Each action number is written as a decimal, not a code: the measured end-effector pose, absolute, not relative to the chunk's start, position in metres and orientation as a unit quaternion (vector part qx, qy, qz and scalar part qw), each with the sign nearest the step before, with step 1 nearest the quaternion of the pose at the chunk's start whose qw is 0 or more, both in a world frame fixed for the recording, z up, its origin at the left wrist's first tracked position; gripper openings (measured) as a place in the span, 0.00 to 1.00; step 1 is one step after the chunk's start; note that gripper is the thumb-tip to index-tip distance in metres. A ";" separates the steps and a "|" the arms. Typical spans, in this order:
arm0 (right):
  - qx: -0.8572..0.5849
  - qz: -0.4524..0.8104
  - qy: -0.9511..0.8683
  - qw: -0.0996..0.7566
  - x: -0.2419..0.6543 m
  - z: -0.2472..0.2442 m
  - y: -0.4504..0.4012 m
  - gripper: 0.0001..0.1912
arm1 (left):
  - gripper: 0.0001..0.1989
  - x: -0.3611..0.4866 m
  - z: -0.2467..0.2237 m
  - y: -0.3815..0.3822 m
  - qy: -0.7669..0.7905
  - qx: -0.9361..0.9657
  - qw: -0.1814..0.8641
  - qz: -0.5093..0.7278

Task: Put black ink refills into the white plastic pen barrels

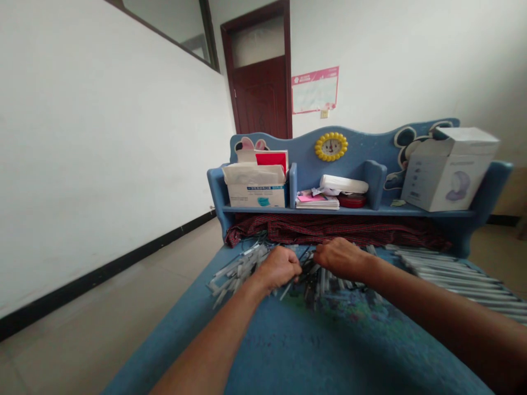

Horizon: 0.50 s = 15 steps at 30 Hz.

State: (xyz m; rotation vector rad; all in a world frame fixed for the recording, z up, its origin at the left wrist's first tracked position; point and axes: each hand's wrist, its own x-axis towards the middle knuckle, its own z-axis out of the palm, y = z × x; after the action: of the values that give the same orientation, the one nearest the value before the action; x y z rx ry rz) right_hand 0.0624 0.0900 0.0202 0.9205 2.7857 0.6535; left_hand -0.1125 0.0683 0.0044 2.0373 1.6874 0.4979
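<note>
My left hand [280,267] is curled with its fingertips pressed together over the middle of the desk. Close by on its right, my right hand [340,258] is also closed, its fingers pointing left and down. Whatever either hand pinches is too small and blurred to name. To the left of my left hand lies a loose pile of thin whitish, see-through tubes [236,274], like pen barrels. Below and between the hands are dark thin pieces [312,282], mixed with more pale tubes. Farther right, long pale rods [457,280] lie side by side in a row.
The blue desk [267,351] has a raised back shelf holding a mask box [257,192], papers [317,203], a white roll-like packet [343,184], a red round tin [352,201] and a white carton [448,170]. A checked cloth [313,229] lies beneath the shelf.
</note>
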 end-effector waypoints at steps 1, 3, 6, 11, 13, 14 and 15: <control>0.313 0.221 0.922 0.060 0.067 0.021 0.088 0.10 | 0.07 -0.114 0.007 0.067 0.600 0.735 0.255 0.187; 0.332 0.230 0.914 0.047 0.076 0.022 0.086 0.10 | 0.08 -0.115 0.013 0.063 0.580 0.730 0.305 0.197; 0.360 0.240 0.901 0.033 0.085 0.023 0.084 0.10 | 0.07 -0.114 0.020 0.057 0.554 0.709 0.382 0.212; 0.378 0.245 0.892 0.024 0.091 0.022 0.082 0.10 | 0.04 -0.111 0.026 0.054 0.540 0.654 0.471 0.243; 0.383 0.245 0.890 0.023 0.092 0.022 0.081 0.10 | 0.04 -0.110 0.026 0.054 0.538 0.653 0.473 0.247; 0.384 0.245 0.890 0.023 0.093 0.022 0.080 0.10 | 0.04 -0.110 0.026 0.054 0.537 0.653 0.472 0.247; 0.384 0.244 0.890 0.023 0.093 0.021 0.079 0.10 | 0.04 -0.110 0.026 0.054 0.536 0.655 0.471 0.247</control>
State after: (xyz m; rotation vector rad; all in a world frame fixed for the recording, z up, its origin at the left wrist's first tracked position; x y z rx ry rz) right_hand 0.0929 0.0794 0.0214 1.1879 2.7556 0.7568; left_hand -0.1097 0.0541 0.0257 1.6049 1.3140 0.6051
